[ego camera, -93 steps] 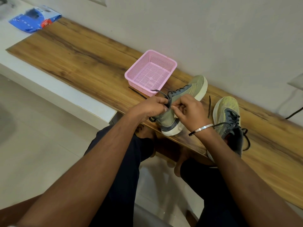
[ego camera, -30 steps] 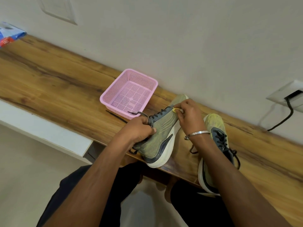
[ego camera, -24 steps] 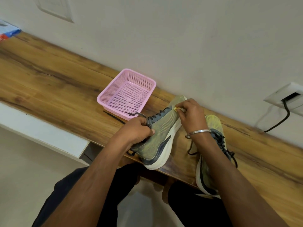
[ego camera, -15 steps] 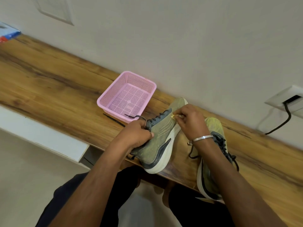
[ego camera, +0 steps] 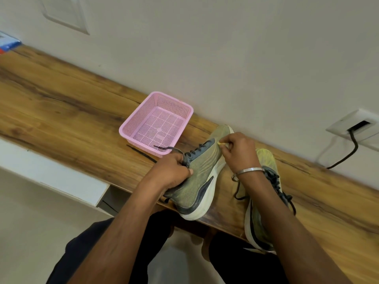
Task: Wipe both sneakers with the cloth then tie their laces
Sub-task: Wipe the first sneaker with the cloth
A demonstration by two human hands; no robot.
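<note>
An olive-green sneaker with a white sole and dark laces lies tilted on its side on the wooden shelf. My left hand grips it at the collar, over the laces. My right hand pinches a small yellow cloth against the sneaker's toe area; most of the cloth is hidden in my fingers. The second sneaker, yellow-green with loose dark laces, stands to the right, partly hidden behind my right forearm.
A pink perforated basket sits just left of the sneakers, with a loose dark lace end beside it. The wall runs close behind the shelf, with a socket and black cable at right. A blue packet lies far left.
Three seconds ago both hands worked the laces. Since then my left hand has tipped the sneaker on its side, and my right hand has moved slightly along the toe with the yellow cloth.
</note>
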